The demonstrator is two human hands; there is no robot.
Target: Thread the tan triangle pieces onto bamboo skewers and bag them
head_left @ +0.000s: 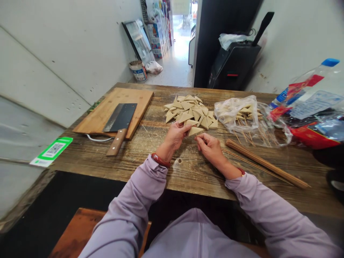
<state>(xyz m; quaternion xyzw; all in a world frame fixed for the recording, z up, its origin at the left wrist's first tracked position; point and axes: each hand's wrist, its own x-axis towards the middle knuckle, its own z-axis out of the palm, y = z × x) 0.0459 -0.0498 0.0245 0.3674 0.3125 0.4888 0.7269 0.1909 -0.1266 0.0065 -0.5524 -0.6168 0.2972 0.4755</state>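
Between its thumb and fingers, my left hand (176, 136) grips triangular tan slices, which look like dried tofu; one slice (195, 131) points toward my right hand. My right hand (210, 147) is closed in a pinch just right of that slice, apart from it. Thin bamboo skewers (255, 165) run out from behind this hand toward the lower right, and one appears to be in its fingers, mostly hidden. A heap of the same triangular slices (188, 107) lies just beyond my hands. Beside my right wrist lies a thick bundle of bamboo skewers (266, 163).
At the left a cleaver (120, 118) rests on a wooden cutting board (142, 95), its handle over the edge. A clear plastic bag (236, 111) holds skewered slices at the right. Beyond it are a blue-capped bottle (306, 84) and red packaging (309, 136).
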